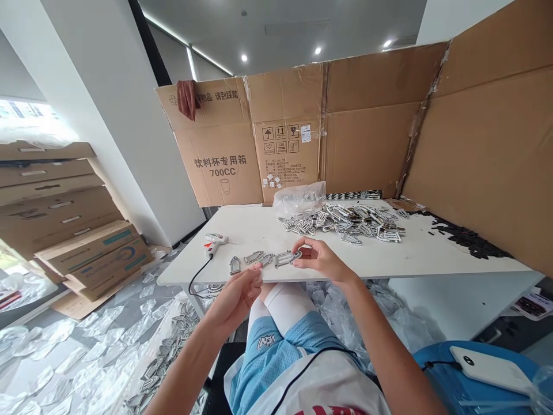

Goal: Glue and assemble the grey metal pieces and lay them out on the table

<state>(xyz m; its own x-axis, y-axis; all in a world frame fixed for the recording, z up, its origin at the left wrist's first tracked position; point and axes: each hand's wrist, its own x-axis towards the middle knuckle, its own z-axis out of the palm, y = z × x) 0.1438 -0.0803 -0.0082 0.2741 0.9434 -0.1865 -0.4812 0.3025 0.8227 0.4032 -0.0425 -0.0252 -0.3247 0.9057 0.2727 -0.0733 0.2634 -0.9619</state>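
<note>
Several small grey-and-white outlined pieces lie near the front edge of the white table [242, 222]. My right hand [317, 258] has thumb and forefinger pinched on the right end of one outlined piece [284, 259]. Just left of it, my left hand [242, 288] is held at the table edge with its fingers curled together; what it holds, if anything, is too small to tell. A separate outlined piece [235, 265] rests further left. Behind them stands a white glue gun [215, 244] with a black cord. A large heap of similar pieces [349, 221] sits farther back.
Tall cardboard panels [367, 127] wall the table's back and right. A clear plastic bag [300, 199] touches the heap. Black pieces [470, 239] are strewn at the right. A blue stool [440, 360] bears a white power bank [490, 369]. Boxes [99, 248] stand at the left.
</note>
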